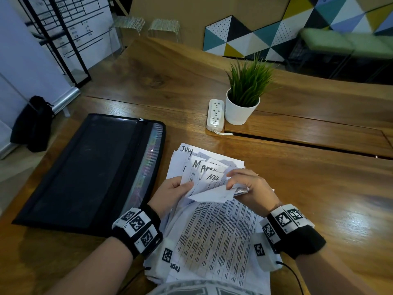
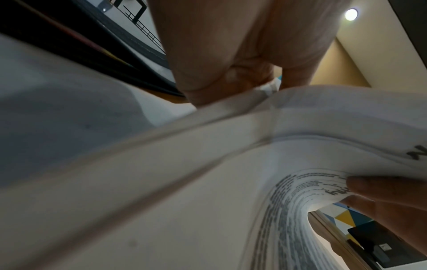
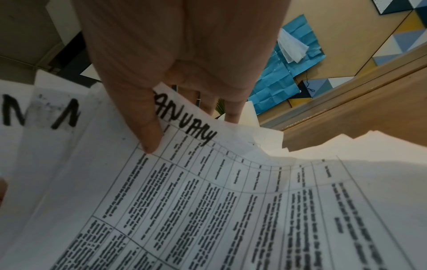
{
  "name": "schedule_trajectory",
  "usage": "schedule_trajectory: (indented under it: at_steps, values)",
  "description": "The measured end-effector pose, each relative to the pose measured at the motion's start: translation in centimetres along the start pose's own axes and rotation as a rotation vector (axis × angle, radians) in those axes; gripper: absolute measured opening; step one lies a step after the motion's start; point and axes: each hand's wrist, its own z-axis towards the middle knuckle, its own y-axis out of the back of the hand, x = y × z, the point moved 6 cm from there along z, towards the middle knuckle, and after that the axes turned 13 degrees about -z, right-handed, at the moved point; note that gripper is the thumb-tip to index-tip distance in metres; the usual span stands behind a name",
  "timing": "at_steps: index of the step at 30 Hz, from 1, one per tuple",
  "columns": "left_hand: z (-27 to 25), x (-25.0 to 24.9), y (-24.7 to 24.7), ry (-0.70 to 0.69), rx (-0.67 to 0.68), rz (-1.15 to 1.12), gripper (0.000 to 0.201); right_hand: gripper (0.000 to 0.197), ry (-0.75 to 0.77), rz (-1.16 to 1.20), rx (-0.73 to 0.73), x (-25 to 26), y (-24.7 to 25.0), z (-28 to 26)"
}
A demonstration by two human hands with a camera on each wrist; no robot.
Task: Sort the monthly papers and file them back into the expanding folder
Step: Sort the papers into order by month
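Beside the flat folder [image 1: 89, 173], both hands [image 1: 170, 193] [image 1: 248, 188] pinch papers [image 1: 214, 233] running lengthwise away.

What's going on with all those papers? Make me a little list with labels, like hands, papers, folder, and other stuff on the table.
left hand: holds the left edge of the fanned papers
right hand: pinches a folded-over sheet, thumb on the one marked January
papers: loose pile on the table; July and April written on some
folder: black, lying flat left of the papers, not touched
other stuff: potted plant beside a white power strip
table: brown wood
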Motion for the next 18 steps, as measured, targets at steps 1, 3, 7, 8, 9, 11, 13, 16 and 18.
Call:
schedule_trajectory:
  at_steps: [1,3,7,8,9,11,13,16,18]
  values:
    - [0.0,0.0,0.0,0.004,0.001,0.002,0.016,0.033,0.000,0.009,0.000,0.0,-0.1,0.0]
    - [0.0,0.0,0.0,0.004,0.006,0.024,0.013,0.032,-0.004,0.011,0.004,0.0,-0.2,-0.1]
    - [0.1,0.1,0.1,-0.002,0.019,0.062,0.013,0.040,-0.015,0.044,-0.028,0.4,0.4,-0.1]
    - [0.1,0.1,0.1,-0.001,0.018,0.067,0.012,0.042,-0.013,0.044,-0.034,0.5,0.5,-0.1]
    - [0.1,0.1,0.1,0.000,0.016,0.068,0.011,0.043,-0.004,0.043,-0.043,0.6,0.5,0.0]
    - [0.0,0.1,0.1,0.008,0.007,0.051,0.010,0.044,0.017,0.035,-0.061,0.5,0.5,0.0]
    - [-0.1,0.3,0.2,0.035,-0.012,0.011,0.011,0.040,0.057,0.015,-0.056,0.8,0.5,0.0]
    - [-0.3,0.4,0.3,0.053,-0.029,-0.049,0.018,0.023,0.139,0.024,-0.034,1.9,0.6,-0.1]
    - [-0.4,0.4,0.2,0.054,-0.028,-0.065,0.023,0.018,0.173,0.041,-0.030,2.4,0.7,-0.1]
